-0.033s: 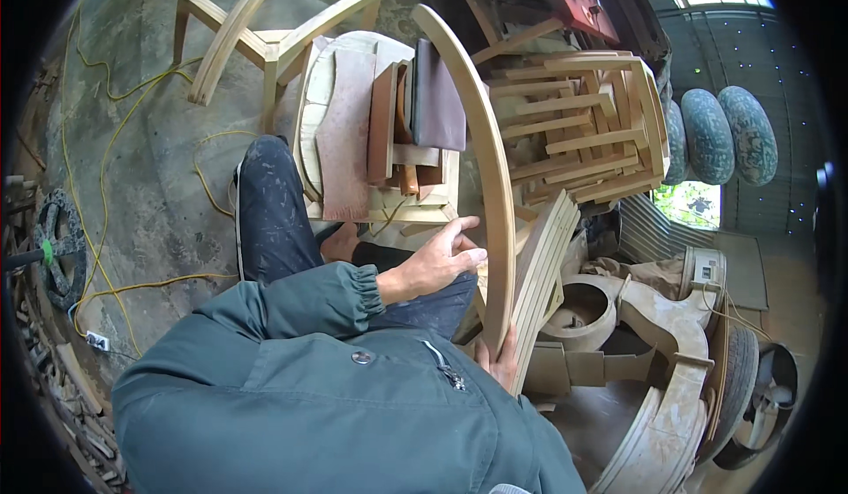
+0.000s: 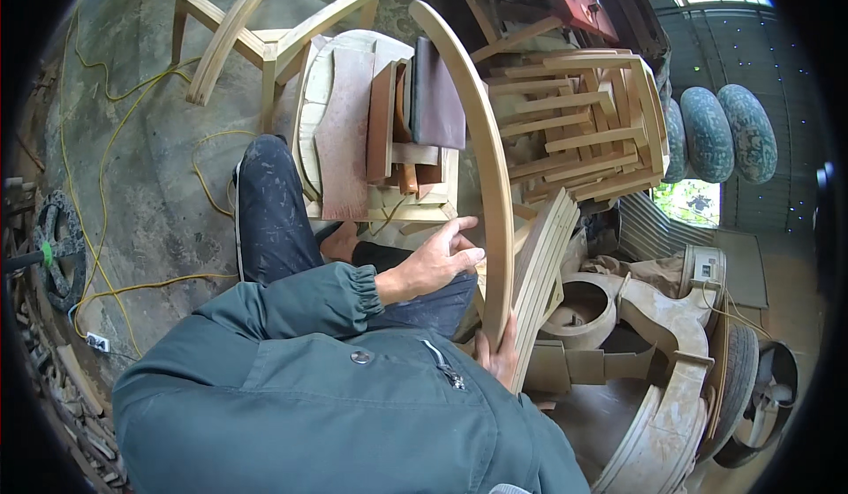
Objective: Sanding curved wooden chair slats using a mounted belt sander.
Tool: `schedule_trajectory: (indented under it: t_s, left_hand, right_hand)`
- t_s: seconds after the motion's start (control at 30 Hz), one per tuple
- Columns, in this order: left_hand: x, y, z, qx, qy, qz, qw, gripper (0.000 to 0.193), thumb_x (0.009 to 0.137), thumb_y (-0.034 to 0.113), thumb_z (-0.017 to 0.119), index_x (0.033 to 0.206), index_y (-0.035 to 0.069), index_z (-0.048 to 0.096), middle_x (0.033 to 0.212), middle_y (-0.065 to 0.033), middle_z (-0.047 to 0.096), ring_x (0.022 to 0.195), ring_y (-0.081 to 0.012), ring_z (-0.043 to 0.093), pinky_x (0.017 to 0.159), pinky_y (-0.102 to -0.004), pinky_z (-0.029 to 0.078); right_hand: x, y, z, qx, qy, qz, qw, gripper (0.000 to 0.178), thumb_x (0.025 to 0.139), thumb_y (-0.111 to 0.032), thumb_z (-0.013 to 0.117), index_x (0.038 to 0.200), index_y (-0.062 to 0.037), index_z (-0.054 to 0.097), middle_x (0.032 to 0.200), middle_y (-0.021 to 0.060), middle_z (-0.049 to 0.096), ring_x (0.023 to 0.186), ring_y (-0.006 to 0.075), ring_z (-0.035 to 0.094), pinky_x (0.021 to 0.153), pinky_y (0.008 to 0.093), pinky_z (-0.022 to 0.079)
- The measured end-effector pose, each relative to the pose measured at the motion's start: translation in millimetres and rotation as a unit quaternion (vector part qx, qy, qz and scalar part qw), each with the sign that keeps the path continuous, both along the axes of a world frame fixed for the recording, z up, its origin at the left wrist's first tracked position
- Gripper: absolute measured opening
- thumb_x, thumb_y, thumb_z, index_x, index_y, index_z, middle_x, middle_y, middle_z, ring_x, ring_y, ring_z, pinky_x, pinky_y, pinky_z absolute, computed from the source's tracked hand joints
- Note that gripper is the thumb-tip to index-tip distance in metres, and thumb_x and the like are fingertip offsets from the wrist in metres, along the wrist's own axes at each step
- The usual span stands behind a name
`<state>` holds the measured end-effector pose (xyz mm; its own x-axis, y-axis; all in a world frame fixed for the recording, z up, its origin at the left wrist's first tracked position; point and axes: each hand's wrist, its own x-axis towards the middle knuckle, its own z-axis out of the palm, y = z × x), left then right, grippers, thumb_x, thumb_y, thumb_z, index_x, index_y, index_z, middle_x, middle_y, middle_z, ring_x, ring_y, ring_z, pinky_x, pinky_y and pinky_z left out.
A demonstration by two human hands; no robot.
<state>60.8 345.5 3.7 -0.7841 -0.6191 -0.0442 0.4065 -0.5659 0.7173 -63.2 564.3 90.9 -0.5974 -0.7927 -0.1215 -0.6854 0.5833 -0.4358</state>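
Note:
A long, curved wooden rail (image 2: 481, 132) stands up in front of me, its far end bending to the left. Fingers of my right hand (image 2: 500, 353) wrap round its near end, partly hidden by the wood and my jacket. My left hand (image 2: 430, 263) is just left of the rail with fingers apart, holding nothing; I cannot tell whether a fingertip touches the wood. Left of the rail, a wooden seat frame (image 2: 305, 154) carries a reddish-brown rough sheet (image 2: 344, 132), brown wooden blocks (image 2: 382, 128) and a dark purple-brown pad (image 2: 440, 97).
Several pale wooden frames (image 2: 583, 132) are stacked at the right, near a bundle of straight rails (image 2: 543, 273). Another wooden chair frame (image 2: 274, 44) stands at the far left. A yellow cable (image 2: 106, 163) crosses the concrete floor. A dusty machine (image 2: 667, 344) stands at the near right.
The curved rail and my right hand have shifted very slightly away from me. My left hand stays almost in place.

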Motion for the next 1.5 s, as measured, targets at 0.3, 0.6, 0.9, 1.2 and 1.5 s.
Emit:
schedule_trajectory:
  t_s: [0.3, 0.6, 0.9, 1.2, 1.5]
  left_hand:
    - [45, -29, -25, 0.037, -0.017, 0.123, 0.992, 0.053, 0.106, 0.019, 0.062, 0.151, 0.001, 0.04, 0.11, -0.0087, 0.064, 0.098, -0.0155, 0.066, 0.092, -0.0312, 0.053]
    - [59, -41, -26, 0.039, -0.084, 0.159, 0.983, 0.045, 0.107, 0.02, 0.059, 0.146, 0.002, 0.046, 0.112, -0.0072, 0.065, 0.097, -0.0138, 0.066, 0.091, -0.0298, 0.052]
    - [23, -81, 15, -0.425, -0.26, 0.368, 0.785, 0.049, 0.098, 0.027, 0.065, 0.136, -0.003, 0.055, 0.132, -0.0246, 0.06, 0.126, -0.0317, 0.058, 0.107, -0.0411, 0.046]
    - [-48, -127, 37, -0.522, -0.458, 0.189, 0.694, 0.089, 0.101, 0.058, 0.048, 0.164, 0.0, 0.024, 0.17, -0.0299, 0.013, 0.16, -0.0439, 0.003, 0.127, -0.0602, 0.009]
    - [-51, -145, 45, -0.509, -0.473, 0.16, 0.701, 0.082, 0.1, 0.043, 0.04, 0.16, -0.009, 0.022, 0.17, -0.0312, 0.009, 0.161, -0.0416, 0.003, 0.129, -0.0562, 0.006]
  right_hand:
    - [-47, -272, -42, -0.003, 0.026, 0.18, 0.983, 0.065, 0.101, -0.023, 0.058, 0.157, -0.0099, 0.028, 0.112, 0.0367, 0.068, 0.104, 0.0552, 0.067, 0.084, 0.0577, 0.055]
    - [-38, -422, -46, 0.024, 0.142, 0.214, 0.966, 0.068, 0.098, -0.03, 0.06, 0.157, -0.0127, 0.03, 0.118, 0.0367, 0.067, 0.109, 0.0552, 0.065, 0.098, 0.059, 0.051]
    - [-38, -145, -47, -0.057, 0.053, 0.18, 0.981, 0.07, 0.101, -0.015, 0.058, 0.161, -0.0134, 0.021, 0.092, 0.0371, 0.068, 0.087, 0.0572, 0.067, 0.07, 0.0605, 0.052]
    - [-11, 115, -66, -0.063, 0.037, 0.034, 0.997, 0.081, 0.091, -0.019, 0.076, 0.159, -0.0198, 0.033, 0.1, 0.0325, 0.071, 0.091, 0.0506, 0.072, 0.071, 0.0526, 0.059]
    - [-12, 89, -38, -0.113, 0.095, 0.124, 0.981, 0.079, 0.084, -0.005, 0.081, 0.153, -0.0077, 0.042, 0.114, 0.0228, 0.066, 0.095, 0.0425, 0.071, 0.075, 0.0456, 0.06]
